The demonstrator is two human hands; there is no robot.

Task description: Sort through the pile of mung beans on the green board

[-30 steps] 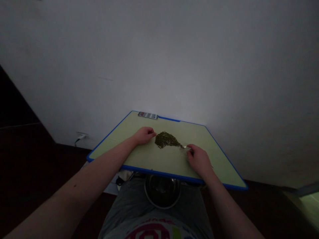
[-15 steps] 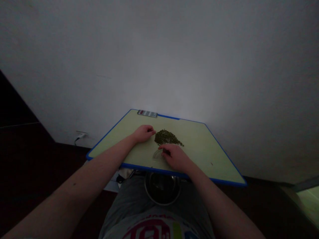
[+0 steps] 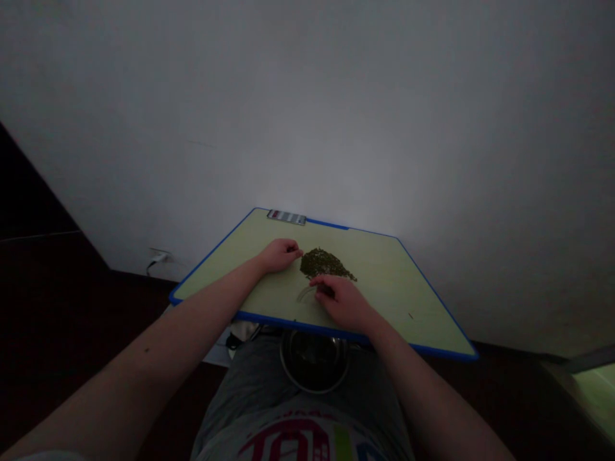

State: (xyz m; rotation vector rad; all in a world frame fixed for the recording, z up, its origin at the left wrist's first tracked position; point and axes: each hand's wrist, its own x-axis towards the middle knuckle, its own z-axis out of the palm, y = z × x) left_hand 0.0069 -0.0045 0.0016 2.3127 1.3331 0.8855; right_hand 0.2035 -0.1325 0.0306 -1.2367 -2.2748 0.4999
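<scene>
A loose pile of small dark green grains, like mung beans [image 3: 323,261], lies on the pale yellow tabletop [image 3: 384,298]. At the pile's left edge is my left hand [image 3: 281,255], its fingers curled and fingertips together; whatever they hold is too small to make out. My right hand [image 3: 342,299] is just in front of the pile, fingers bent over a clear, curved-rimmed piece [image 3: 304,293]. Most of that piece is hidden under the hand, so its full shape does not show.
Blue edging surrounds the table, which stands against a grey wall [image 3: 336,128]. A phone [image 3: 287,217] lies at the back left edge. Below the front edge, a metal bowl [image 3: 314,362] rests at my lap. A plug sits in a wall outlet [image 3: 159,256] at left.
The clear piece under my right hand shows at a slightly different angle, with less of it visible. My left hand stays by the pile; the view has shifted a little.
</scene>
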